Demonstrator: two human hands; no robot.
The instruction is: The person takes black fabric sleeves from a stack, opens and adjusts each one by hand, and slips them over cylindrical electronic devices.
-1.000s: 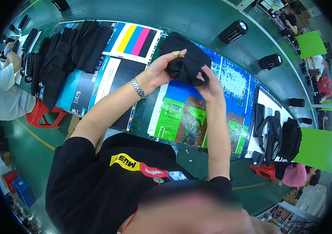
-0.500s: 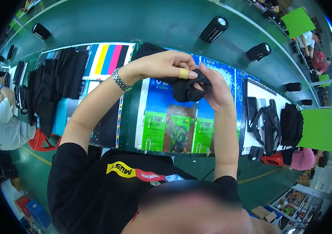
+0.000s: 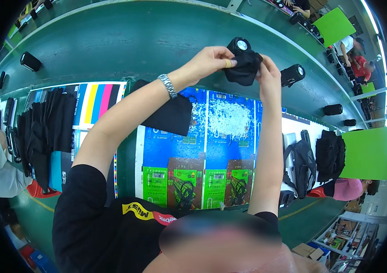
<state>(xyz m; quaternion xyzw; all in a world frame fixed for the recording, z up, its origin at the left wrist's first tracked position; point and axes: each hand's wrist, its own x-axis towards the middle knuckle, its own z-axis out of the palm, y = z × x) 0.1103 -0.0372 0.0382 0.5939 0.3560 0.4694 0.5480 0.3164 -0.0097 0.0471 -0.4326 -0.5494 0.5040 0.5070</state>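
A black cloth pouch (image 3: 243,75), bunched and hanging, is held up over the far side of the worktable. My left hand (image 3: 216,63) pinches its left edge between thumb and fingers, with a yellow band round the thumb. On the pouch's right edge my right hand (image 3: 268,75) is closed, its fingertips partly hidden by the cloth. Directly behind the pouch, a black cylindrical speaker (image 3: 238,44) shows its round silvery end; its lower part is hidden. Flat black fabric (image 3: 170,116) lies on the printed sheets below my left forearm.
Blue and green printed sheets (image 3: 230,150) cover the table before me. Stacked black pouches (image 3: 48,123) lie at left, black bags (image 3: 302,157) and folded black cloth (image 3: 331,154) at right. Other speakers (image 3: 292,75) stand along the green conveyor (image 3: 134,41). Co-workers sit on both sides.
Both hands have moved forward and slightly right with the black pouch, from above the printed sheets to the speaker at the conveyor. The flat black fabric now shows more fully.
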